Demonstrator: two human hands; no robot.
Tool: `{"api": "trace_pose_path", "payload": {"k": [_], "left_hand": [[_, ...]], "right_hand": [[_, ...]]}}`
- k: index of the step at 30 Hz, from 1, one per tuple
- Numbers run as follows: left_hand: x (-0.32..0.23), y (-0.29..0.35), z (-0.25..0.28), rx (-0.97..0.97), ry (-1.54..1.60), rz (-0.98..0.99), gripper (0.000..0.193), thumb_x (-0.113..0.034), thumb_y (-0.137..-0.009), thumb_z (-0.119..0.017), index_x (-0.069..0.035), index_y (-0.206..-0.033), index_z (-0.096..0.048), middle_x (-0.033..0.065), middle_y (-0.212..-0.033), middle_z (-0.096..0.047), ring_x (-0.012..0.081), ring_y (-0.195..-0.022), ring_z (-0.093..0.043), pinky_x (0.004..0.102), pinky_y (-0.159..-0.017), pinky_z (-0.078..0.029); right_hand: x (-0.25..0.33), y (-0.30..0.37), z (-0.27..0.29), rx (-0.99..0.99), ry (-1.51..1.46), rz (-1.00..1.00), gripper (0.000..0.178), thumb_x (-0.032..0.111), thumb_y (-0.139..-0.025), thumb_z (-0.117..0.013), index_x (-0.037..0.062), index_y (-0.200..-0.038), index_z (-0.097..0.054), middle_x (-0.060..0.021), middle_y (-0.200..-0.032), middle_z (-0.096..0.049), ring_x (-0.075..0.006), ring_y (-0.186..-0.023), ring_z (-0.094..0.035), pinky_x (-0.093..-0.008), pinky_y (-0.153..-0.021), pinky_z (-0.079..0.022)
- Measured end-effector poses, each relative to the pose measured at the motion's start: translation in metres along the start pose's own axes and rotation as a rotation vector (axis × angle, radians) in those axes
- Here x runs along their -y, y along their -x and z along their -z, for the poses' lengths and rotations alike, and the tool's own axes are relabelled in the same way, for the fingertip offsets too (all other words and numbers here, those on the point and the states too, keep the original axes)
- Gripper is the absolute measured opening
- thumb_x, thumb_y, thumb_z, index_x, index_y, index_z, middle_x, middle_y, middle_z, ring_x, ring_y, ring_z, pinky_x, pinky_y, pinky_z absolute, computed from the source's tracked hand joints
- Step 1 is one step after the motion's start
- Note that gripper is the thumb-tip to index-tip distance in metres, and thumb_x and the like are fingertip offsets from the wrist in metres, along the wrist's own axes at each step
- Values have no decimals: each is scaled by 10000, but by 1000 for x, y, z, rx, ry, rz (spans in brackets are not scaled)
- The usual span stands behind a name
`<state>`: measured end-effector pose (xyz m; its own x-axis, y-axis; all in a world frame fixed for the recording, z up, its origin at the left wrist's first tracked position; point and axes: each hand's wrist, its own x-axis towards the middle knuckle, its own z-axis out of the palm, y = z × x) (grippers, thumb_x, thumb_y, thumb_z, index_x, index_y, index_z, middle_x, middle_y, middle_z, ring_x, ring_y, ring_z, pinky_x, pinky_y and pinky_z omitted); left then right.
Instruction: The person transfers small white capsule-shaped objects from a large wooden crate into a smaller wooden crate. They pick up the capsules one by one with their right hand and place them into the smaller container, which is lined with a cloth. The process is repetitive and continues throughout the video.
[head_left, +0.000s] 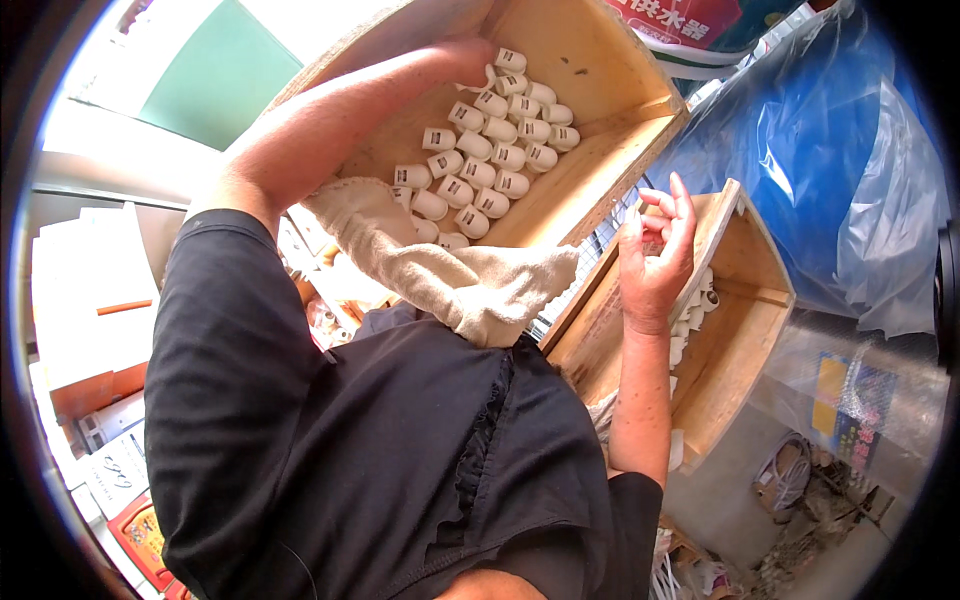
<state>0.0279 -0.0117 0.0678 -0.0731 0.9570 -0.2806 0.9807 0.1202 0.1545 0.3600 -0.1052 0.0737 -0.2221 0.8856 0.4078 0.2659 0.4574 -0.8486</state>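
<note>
Left hand (466, 62), inside the wooden box (610, 65), is nearer the white caps (478, 172); they lie mostly toward its six o'clock, long axes roughly ten-to-four. I cannot tell its grip. Right hand (660, 245), loosely curled, nothing visible within, stands at their four o'clock.

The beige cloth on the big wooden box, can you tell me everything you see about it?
The beige cloth looks soft and fuzzy, like towelling. It lies rumpled in loose folds over the near edge of the big wooden box. Its upper edge is beside white rounded pieces; one corner pokes out to the right. Its lower part hangs near the dark shirt, but I can't tell if they touch. The right hand is apart from it.
</note>
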Motion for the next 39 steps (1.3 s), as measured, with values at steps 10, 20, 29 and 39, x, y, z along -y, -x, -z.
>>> {"api": "trace_pose_path", "payload": {"k": [10,20,29,39], "left_hand": [[27,22,-36,-8,-196,69,360,-203,-749,-596,-39,-1068,-628,174,-1071,-629,320,-997,-608,396,-829,-494],[97,3,-97,-56,772,54,476,-229,-800,-611,-4,-1206,-505,203,-1210,-537,304,-1106,-530,376,-926,-417],[74,-3,-89,14,1207,-83,506,-233,-794,-626,-20,-1233,-493,185,-1186,-552,298,-1087,-537,375,-919,-425],[31,-4,-22,133,-28,-23,503,-257,-789,-624,-39,-1226,-506,180,-1179,-565,302,-1090,-541,384,-918,-435]], "right_hand": [[2,-1,0,8,13,-10,530,43,-810,-617,50,-1302,-419,-77,-1001,-607,-95,-700,-547,-215,-600,-479],[0,-2,0,25,-15,-9,508,38,-804,-601,44,-1285,-439,-87,-986,-611,-100,-695,-553,-228,-609,-485],[-11,-2,1,-8,28,58,514,-7,-756,-601,54,-1250,-471,-76,-977,-615,-116,-668,-580,-240,-608,-502],[-51,-25,104,-472,81,-96,378,79,-812,-631,76,-1181,-551,-53,-942,-657,-98,-726,-600,-217,-663,-492]]}}
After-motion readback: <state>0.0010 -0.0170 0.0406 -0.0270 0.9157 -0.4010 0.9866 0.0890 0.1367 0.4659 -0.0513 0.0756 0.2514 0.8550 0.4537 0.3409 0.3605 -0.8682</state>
